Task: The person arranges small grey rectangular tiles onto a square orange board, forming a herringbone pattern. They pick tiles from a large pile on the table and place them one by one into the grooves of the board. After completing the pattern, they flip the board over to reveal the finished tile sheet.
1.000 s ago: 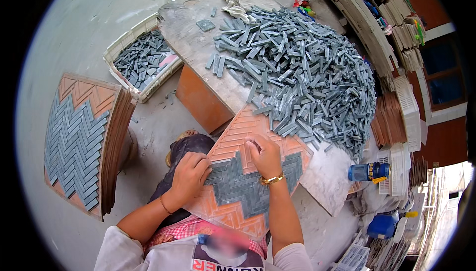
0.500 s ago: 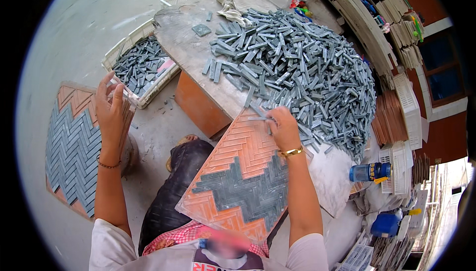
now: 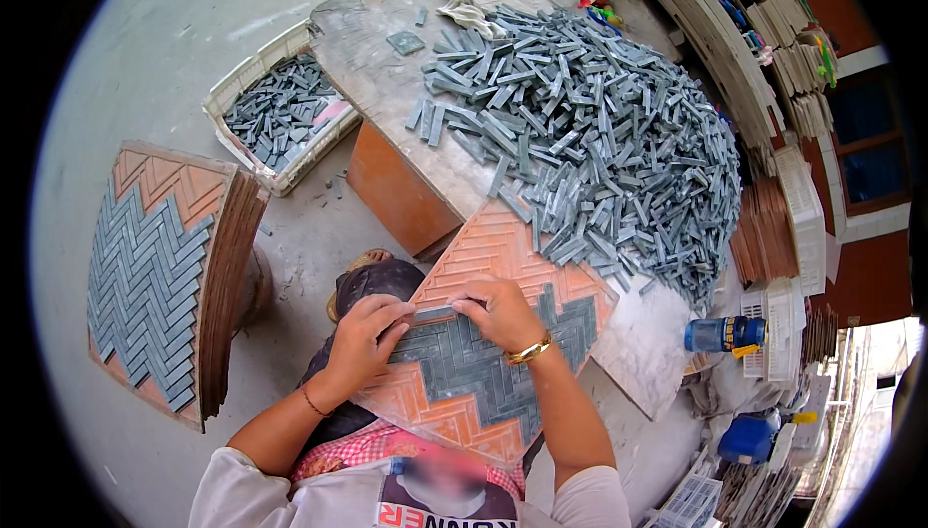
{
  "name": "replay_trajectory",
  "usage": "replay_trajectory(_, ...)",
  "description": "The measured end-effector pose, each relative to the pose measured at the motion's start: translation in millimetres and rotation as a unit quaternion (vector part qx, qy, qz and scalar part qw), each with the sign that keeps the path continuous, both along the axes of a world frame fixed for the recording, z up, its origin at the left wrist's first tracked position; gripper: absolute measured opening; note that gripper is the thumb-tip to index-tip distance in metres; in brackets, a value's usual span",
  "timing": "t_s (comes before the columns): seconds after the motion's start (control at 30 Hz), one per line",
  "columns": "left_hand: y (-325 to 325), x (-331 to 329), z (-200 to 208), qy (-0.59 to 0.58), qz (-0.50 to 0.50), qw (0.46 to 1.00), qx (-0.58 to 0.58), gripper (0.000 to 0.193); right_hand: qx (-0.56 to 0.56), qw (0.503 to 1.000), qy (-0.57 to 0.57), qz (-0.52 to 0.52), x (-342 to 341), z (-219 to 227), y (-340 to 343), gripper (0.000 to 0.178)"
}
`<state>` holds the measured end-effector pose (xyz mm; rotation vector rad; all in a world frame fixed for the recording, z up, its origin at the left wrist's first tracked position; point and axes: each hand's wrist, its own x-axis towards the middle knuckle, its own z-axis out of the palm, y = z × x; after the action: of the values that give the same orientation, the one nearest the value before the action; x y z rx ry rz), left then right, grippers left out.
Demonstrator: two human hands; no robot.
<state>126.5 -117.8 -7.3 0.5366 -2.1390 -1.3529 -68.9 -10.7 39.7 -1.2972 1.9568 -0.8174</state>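
Observation:
An orange herringbone mould board (image 3: 483,262) rests tilted over my lap, part of its grooves filled with grey stone strips (image 3: 454,359). Above the filled band lies a single grey stone strip (image 3: 437,314). My left hand (image 3: 367,339) has its fingertips closed at the strip's left end. At its right end, the thumb and fingers of my right hand (image 3: 498,313) are pinched together. My fingers partly hide the strip. Just beyond the mould's far edge begins a large heap of loose grey strips (image 3: 599,132).
The heap covers much of the worktable (image 3: 362,40), where a white glove (image 3: 464,4) also lies. A white crate (image 3: 280,180) of strips stands left of it. At far left is a stack of mould boards (image 3: 217,306). A blue bottle (image 3: 720,335) is on the right.
My right hand has come from the heap's edge down to the mould with a strip. My left hand has moved from beside the stacked boards to the mould, meeting the right.

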Motion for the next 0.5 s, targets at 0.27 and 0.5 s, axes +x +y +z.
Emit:
replay_trajectory(0.27, 1.1, -2.2, -1.4, -0.005, -0.011, 0.995, -0.102, 0.024, -0.075, 0.988, 0.128, 0.036, 18.7, -17.3, -2.3, 0.009)
replay_trajectory(0.5, 5.3, -6.3, -1.8, -0.021, -0.008, 0.994, -0.103, 0.014, -0.107, 0.981, 0.137, -0.086, -15.6, -3.3, -3.1, 0.014)
